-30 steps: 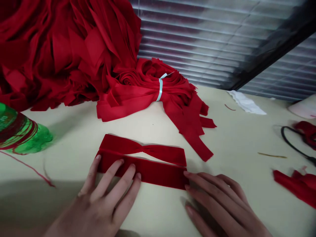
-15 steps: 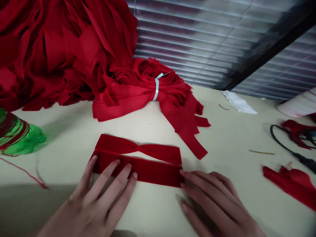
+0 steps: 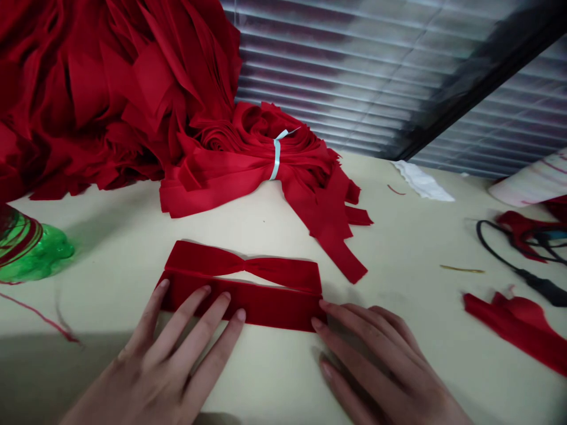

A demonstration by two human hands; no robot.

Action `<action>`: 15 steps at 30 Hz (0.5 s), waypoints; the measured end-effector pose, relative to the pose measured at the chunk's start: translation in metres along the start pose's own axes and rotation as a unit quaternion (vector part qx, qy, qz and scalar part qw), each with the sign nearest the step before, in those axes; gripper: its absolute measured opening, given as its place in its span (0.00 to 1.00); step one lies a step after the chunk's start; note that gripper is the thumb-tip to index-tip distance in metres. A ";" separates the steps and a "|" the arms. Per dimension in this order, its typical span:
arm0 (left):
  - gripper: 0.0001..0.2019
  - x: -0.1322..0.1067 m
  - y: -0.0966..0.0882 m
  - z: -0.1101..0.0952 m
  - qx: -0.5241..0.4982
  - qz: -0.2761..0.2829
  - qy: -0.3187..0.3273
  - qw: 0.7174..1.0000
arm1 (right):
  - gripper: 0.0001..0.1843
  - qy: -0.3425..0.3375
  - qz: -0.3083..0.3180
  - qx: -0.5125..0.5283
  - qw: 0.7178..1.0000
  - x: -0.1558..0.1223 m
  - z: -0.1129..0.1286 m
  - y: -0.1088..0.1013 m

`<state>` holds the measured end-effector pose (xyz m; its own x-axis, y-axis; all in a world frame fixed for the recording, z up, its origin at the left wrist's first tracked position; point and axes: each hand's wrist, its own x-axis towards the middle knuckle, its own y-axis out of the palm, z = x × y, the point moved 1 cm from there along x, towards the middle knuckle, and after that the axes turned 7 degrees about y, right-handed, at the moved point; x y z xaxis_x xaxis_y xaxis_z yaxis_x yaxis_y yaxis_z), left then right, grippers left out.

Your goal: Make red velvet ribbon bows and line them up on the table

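A flat red fabric strip [image 3: 274, 307] lies across the table in front of me. Four spread fingertips of my left hand [image 3: 172, 354] rest on its left half, and the hand is open. At the strip's right end, the fingertips of my right hand [image 3: 376, 354] touch the cloth, with the fingers stretched out and the thumb apart below. Just beyond the strip is a second red piece, a bow-like strip [image 3: 283, 273] gathered narrow at its middle. Its long edge lies against or very near the flat strip at both ends, leaving a gap near the centre.
A bundle of red strips [image 3: 221, 177] tied with a light-blue band [image 3: 277, 156] lies behind. A large red fabric heap [image 3: 101, 88] fills the back left. A green bottle [image 3: 48, 254] wound with red thread stands left; a black cable [image 3: 500, 254] and red scraps [image 3: 509, 330] lie right.
The whole view has shifted slightly, so things appear a little further left. My right fingertips have moved slightly inward onto the strip's right end; my left hand stays on the cloth.
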<state>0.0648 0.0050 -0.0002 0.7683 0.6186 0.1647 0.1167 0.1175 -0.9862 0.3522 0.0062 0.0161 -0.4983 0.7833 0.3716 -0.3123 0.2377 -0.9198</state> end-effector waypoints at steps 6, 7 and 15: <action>0.30 -0.001 -0.002 0.000 -0.008 0.007 -0.007 1.000 | 0.14 -0.002 0.009 -0.001 1.000 0.001 0.003 0.000; 0.30 -0.001 -0.002 0.000 -0.006 0.008 -0.006 1.000 | 0.14 -0.003 0.007 -0.003 1.000 0.001 0.003 0.000; 0.32 0.001 0.000 -0.001 -0.003 0.012 0.001 1.000 | 0.15 -0.008 -0.005 -0.009 1.000 -0.003 0.001 0.002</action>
<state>0.0659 0.0052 0.0000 0.7723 0.6193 0.1413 0.1024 0.0982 -0.9899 0.3519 0.0039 0.0129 -0.5076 0.7716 0.3834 -0.3026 0.2570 -0.9178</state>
